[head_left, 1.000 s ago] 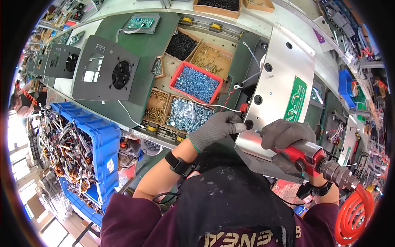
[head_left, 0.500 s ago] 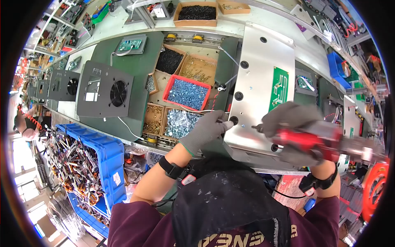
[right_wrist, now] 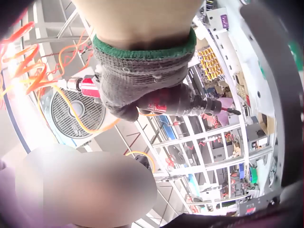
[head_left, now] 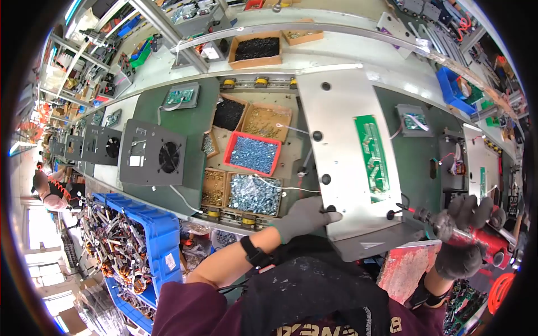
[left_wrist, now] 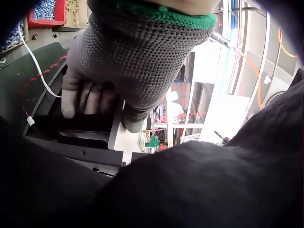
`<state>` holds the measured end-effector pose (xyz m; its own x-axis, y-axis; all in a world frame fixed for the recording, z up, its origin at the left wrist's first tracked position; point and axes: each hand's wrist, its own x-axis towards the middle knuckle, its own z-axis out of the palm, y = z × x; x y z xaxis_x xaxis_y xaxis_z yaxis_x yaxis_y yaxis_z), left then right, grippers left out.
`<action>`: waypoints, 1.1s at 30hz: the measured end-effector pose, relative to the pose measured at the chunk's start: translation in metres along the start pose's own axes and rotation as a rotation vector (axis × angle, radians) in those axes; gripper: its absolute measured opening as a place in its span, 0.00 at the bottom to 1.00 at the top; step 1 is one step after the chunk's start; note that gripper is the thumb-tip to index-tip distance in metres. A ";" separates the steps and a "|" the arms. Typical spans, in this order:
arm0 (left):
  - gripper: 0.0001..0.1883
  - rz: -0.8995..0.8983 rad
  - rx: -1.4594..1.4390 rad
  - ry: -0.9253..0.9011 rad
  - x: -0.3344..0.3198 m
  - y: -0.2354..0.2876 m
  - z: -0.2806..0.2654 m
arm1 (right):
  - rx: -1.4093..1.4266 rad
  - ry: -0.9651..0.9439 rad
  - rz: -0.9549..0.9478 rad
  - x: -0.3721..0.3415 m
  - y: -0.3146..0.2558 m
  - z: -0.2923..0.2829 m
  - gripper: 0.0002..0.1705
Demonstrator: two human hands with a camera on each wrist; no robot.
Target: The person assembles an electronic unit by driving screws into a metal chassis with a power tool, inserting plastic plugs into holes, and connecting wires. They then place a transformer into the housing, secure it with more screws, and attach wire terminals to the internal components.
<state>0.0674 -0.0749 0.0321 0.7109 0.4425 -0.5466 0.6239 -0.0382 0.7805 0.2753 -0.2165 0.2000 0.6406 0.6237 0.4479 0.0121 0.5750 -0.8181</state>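
Note:
A silver metal panel (head_left: 343,157) with black round feet along its sides stands before me, a green circuit board (head_left: 370,151) showing through it. My left hand (head_left: 302,218) grips its lower left edge. In the left wrist view, that hand's fingers (left_wrist: 69,102) curl over the inner side, the thumb opposite. My right hand (head_left: 459,262), in a grey glove, holds a red air screwdriver (head_left: 488,239) to the right of the panel. In the head view its tip overlaps the panel's right edge near the lower foot (head_left: 390,214). The right wrist view shows the driver's bit (right_wrist: 231,111) pointing outward.
Left of the panel are a red tray (head_left: 228,147) of bluish screws and cardboard boxes of fasteners. A grey fan panel (head_left: 148,168) stands farther left. A blue crate (head_left: 162,221) of wired parts is at lower left. A coiled red hose (head_left: 500,294) hangs at right.
The right hand has carried the screwdriver from over the panel's lower part out to the right. The left hand keeps its hold on the panel edge. The head view has shifted.

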 end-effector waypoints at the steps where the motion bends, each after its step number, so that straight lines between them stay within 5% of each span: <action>1: 0.29 0.020 -0.053 -0.058 -0.002 -0.002 0.002 | 0.013 0.115 0.043 -0.012 -0.001 0.001 0.32; 3: 0.24 -0.004 0.016 -0.185 0.002 -0.006 -0.010 | 0.078 0.290 0.160 -0.033 0.001 0.000 0.38; 6: 0.21 0.106 0.004 -0.178 -0.001 -0.021 -0.041 | 0.411 0.037 0.349 -0.040 0.021 -0.016 0.39; 9: 0.20 0.118 -0.049 -0.117 0.006 -0.056 -0.082 | 0.535 0.225 0.507 -0.052 0.032 -0.017 0.33; 13: 0.19 0.021 0.052 0.073 0.049 -0.135 -0.145 | 0.439 0.463 0.468 -0.053 0.039 -0.011 0.30; 14: 0.19 0.058 0.099 0.106 0.064 -0.153 -0.161 | 0.433 0.451 0.414 -0.051 0.041 -0.012 0.24; 16: 0.20 -0.139 0.058 0.093 0.087 -0.167 -0.185 | 0.405 0.378 0.463 -0.054 0.018 -0.037 0.22; 19: 0.19 0.009 0.278 0.028 0.109 -0.168 -0.189 | 0.330 0.670 0.341 -0.070 -0.027 -0.060 0.23; 20: 0.19 0.016 0.275 0.005 0.111 -0.163 -0.183 | 0.352 0.591 0.403 -0.082 -0.046 -0.084 0.24; 21: 0.18 -0.052 0.028 -0.212 0.109 -0.154 -0.176 | 0.368 0.510 0.464 -0.091 -0.062 -0.102 0.26; 23: 0.16 -0.093 -0.230 -0.530 0.100 -0.144 -0.154 | -0.190 0.702 0.571 -0.122 -0.073 -0.137 0.23; 25: 0.17 -0.106 -0.128 -0.597 0.086 -0.120 -0.133 | -0.735 0.972 0.555 -0.167 -0.054 -0.179 0.22; 27: 0.18 -0.107 -0.031 -0.649 0.073 -0.117 -0.106 | -1.039 0.943 0.626 -0.208 -0.023 -0.217 0.22; 29: 0.21 0.145 -0.268 -0.421 0.063 -0.133 -0.071 | -1.318 0.851 0.843 -0.255 0.006 -0.254 0.23; 33: 0.22 0.000 -0.232 -0.164 0.039 -0.116 -0.038 | -1.644 0.591 1.225 -0.325 0.055 -0.298 0.27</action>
<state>0.0108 -0.0193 -0.0683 0.7660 0.2908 -0.5734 0.5461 0.1764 0.8189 0.2966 -0.5447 -0.0982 0.9441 -0.1573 -0.2898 -0.2129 -0.9619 -0.1714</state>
